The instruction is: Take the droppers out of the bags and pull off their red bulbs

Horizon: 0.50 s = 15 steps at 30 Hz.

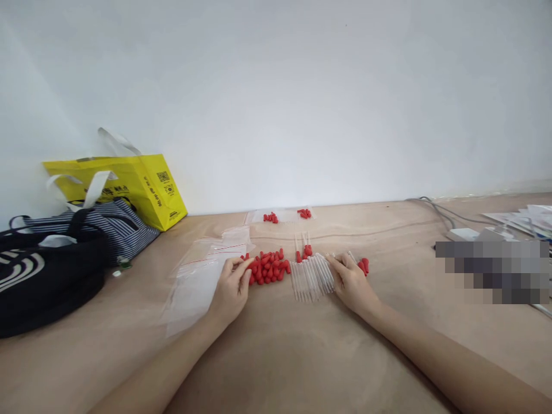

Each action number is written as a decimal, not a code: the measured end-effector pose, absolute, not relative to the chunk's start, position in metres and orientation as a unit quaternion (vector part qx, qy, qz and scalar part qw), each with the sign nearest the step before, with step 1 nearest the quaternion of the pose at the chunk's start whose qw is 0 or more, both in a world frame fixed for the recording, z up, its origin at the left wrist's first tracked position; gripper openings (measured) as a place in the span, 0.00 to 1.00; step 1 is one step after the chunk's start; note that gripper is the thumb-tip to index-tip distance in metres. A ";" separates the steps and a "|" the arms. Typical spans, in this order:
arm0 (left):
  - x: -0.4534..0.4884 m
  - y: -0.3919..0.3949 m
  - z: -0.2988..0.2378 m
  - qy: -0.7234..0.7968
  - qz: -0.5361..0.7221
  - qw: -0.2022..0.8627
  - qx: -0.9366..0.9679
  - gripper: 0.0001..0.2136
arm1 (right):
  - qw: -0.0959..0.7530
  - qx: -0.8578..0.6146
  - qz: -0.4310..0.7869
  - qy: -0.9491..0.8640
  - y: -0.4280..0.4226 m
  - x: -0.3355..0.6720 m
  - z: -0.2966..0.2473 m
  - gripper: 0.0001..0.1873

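My left hand (233, 287) is closed in a pinch on a red rubber dropper bulb at the left edge of a pile of red bulbs (268, 268). My right hand (354, 287) has its fingertips pinched together at the right end of a row of clear glass dropper tubes (311, 279), apparently on one tube; its fingers partly hide it. Just behind the row lie a few tubes with red bulbs on their ends (307, 250). Beyond my right fingers rest more red bulbs (364, 266), partly hidden by the hand.
Flat clear zip bags (194, 287) lie left of the pile. Near the wall, another bag holds red bulbs (271, 218) and tubes. A yellow bag (155, 190), a striped bag (125, 230) and a black bag (56, 282) stand left. Cables (435, 210) and papers (517, 218) lie right.
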<state>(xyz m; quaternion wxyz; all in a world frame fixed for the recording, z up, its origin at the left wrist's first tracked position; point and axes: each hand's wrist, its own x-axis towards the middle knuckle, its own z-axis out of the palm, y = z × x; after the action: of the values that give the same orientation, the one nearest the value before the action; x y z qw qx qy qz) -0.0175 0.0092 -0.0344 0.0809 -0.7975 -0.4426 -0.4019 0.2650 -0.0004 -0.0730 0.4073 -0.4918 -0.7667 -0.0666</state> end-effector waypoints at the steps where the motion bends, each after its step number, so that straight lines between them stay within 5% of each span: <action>1: -0.023 0.013 -0.034 -0.466 -0.404 0.075 -0.784 0.12 | 0.405 -0.498 -0.070 -0.764 0.001 0.266 -0.075 0.16; 15: -0.044 0.029 -0.039 -0.592 -0.362 0.006 -0.720 0.10 | 0.390 -0.527 -0.099 -0.749 0.000 0.261 -0.076 0.12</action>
<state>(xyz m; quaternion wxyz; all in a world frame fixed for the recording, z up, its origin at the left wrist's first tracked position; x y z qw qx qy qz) -0.0440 0.0291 -0.0386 0.0056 -0.7196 -0.5924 -0.3622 0.2607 -0.0004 -0.0757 0.3900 -0.5267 -0.7488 -0.0987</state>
